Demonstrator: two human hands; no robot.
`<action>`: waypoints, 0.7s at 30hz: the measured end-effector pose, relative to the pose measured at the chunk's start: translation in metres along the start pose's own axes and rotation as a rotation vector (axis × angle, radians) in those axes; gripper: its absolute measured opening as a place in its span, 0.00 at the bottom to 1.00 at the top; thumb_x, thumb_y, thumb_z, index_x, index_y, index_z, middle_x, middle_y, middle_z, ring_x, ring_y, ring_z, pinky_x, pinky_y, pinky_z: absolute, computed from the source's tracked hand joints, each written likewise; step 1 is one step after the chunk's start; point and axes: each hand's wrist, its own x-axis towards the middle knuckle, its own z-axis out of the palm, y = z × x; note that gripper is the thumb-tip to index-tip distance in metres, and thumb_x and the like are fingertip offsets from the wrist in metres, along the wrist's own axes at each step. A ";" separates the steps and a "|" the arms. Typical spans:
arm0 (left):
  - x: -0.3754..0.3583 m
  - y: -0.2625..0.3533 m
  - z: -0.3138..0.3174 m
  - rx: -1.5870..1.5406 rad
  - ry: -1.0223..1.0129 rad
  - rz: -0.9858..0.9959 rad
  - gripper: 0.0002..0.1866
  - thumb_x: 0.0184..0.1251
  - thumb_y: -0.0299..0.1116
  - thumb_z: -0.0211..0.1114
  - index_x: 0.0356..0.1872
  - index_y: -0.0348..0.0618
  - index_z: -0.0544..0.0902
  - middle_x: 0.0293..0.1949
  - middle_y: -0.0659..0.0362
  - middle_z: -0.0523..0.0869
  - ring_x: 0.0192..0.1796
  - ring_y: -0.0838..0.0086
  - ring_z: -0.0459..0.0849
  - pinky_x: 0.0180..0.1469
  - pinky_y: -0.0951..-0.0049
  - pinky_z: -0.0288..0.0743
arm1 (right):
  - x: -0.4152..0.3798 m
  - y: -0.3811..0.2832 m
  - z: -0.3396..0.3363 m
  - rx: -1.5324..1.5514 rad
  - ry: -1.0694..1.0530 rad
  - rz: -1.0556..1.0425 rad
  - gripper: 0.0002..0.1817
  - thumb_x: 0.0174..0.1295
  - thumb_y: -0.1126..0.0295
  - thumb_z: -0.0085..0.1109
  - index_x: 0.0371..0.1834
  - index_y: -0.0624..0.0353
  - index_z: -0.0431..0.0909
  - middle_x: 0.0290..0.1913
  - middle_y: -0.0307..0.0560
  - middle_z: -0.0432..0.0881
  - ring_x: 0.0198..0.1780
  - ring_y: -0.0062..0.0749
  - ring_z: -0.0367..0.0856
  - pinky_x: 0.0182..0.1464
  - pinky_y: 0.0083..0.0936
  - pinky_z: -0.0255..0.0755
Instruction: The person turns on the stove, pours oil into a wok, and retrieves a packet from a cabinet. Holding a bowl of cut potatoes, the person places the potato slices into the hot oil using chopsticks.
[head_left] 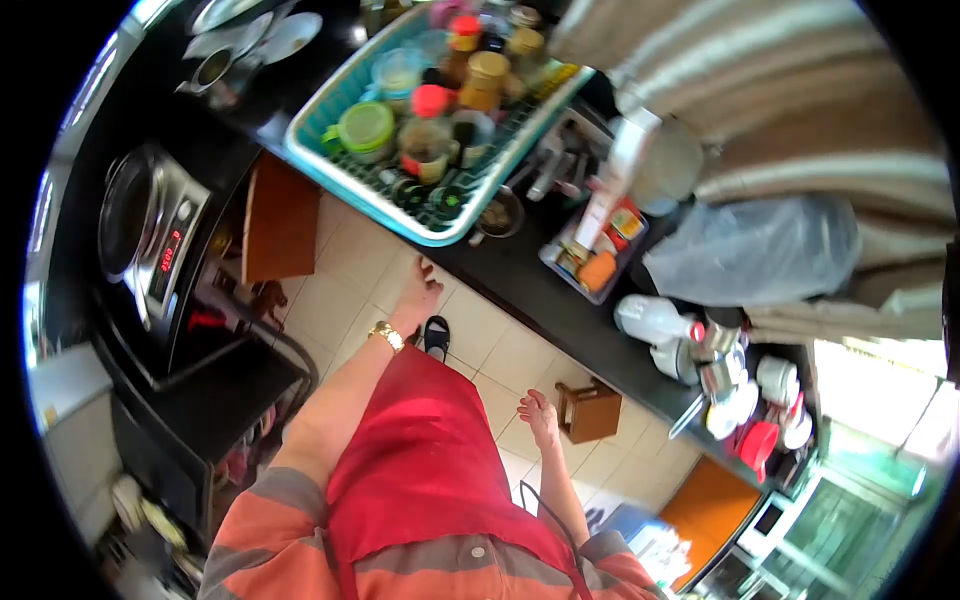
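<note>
My left hand (418,300), with a gold watch (386,336) on its wrist, hangs over the tiled floor near the front edge of the dark counter. Its fingers are loosely bent and apart, with nothing in them. The closest thing on the counter is a large turquoise basket (345,208) of jars and bottles. Lower and to the right, my right hand (540,416) hangs empty with fingers apart, beside a small wooden stool (590,411) in the view. A green-lidded jar (366,128) and a red-lidded jar (428,146) stand in the basket.
An induction cooker (176,245) with a pan (130,215) is at left, near an open cabinet door (277,220). Along the counter are a tray of packets (598,285), a plastic bag (755,250), a white jug (655,320) and several cups. A curtain (800,120) hangs behind.
</note>
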 end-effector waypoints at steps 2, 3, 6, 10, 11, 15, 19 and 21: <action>0.010 0.009 0.005 -0.200 -0.046 0.002 0.34 0.70 0.23 0.58 0.76 0.32 0.60 0.68 0.49 0.80 0.67 0.62 0.81 0.68 0.60 0.74 | -0.026 0.026 -0.001 0.075 0.078 0.023 0.24 0.81 0.62 0.51 0.72 0.66 0.71 0.52 0.48 0.85 0.45 0.31 0.88 0.47 0.26 0.82; 0.010 0.009 0.004 -0.188 -0.106 0.002 0.34 0.70 0.23 0.58 0.76 0.32 0.60 0.68 0.49 0.80 0.67 0.62 0.81 0.68 0.60 0.74 | -0.044 0.040 -0.002 0.105 0.117 0.036 0.24 0.81 0.62 0.51 0.72 0.66 0.71 0.52 0.48 0.85 0.46 0.32 0.88 0.47 0.27 0.82; 0.022 0.000 -0.007 -0.313 -0.266 0.032 0.37 0.75 0.25 0.58 0.82 0.42 0.55 0.66 0.60 0.77 0.69 0.73 0.72 0.74 0.68 0.65 | -0.095 0.087 0.001 0.112 0.146 0.147 0.24 0.80 0.63 0.52 0.72 0.66 0.72 0.51 0.49 0.86 0.46 0.33 0.88 0.46 0.28 0.83; 0.016 -0.027 -0.013 -0.375 -0.209 0.076 0.37 0.75 0.28 0.59 0.83 0.46 0.56 0.70 0.57 0.75 0.69 0.72 0.73 0.72 0.69 0.67 | -0.155 0.150 0.023 0.222 0.268 0.278 0.25 0.75 0.63 0.53 0.70 0.67 0.74 0.48 0.50 0.87 0.43 0.33 0.89 0.41 0.29 0.81; 0.013 -0.025 -0.018 -0.337 -0.159 0.044 0.37 0.75 0.29 0.59 0.83 0.47 0.56 0.71 0.56 0.75 0.69 0.72 0.74 0.71 0.70 0.67 | -0.168 0.161 0.030 0.239 0.269 0.318 0.25 0.74 0.62 0.54 0.70 0.66 0.75 0.48 0.50 0.87 0.43 0.34 0.89 0.41 0.29 0.81; -0.002 -0.049 -0.057 0.014 -0.351 -0.100 0.38 0.76 0.34 0.61 0.83 0.44 0.56 0.70 0.54 0.76 0.63 0.71 0.79 0.63 0.70 0.75 | -0.205 0.188 0.055 0.338 0.285 0.360 0.23 0.78 0.63 0.53 0.70 0.65 0.74 0.50 0.50 0.87 0.46 0.34 0.89 0.46 0.30 0.83; -0.017 -0.119 -0.070 0.191 -0.478 -0.218 0.31 0.77 0.37 0.63 0.77 0.44 0.66 0.62 0.55 0.82 0.57 0.73 0.82 0.59 0.67 0.78 | -0.224 0.202 0.076 0.443 0.339 0.303 0.25 0.76 0.62 0.54 0.71 0.66 0.74 0.50 0.49 0.87 0.46 0.34 0.89 0.47 0.30 0.83; -0.041 -0.134 -0.063 0.080 -0.576 -0.301 0.28 0.77 0.37 0.64 0.74 0.43 0.70 0.58 0.56 0.85 0.53 0.73 0.84 0.57 0.67 0.80 | -0.227 0.219 0.080 0.451 0.345 0.259 0.26 0.74 0.62 0.54 0.70 0.66 0.74 0.51 0.50 0.87 0.47 0.35 0.89 0.48 0.29 0.83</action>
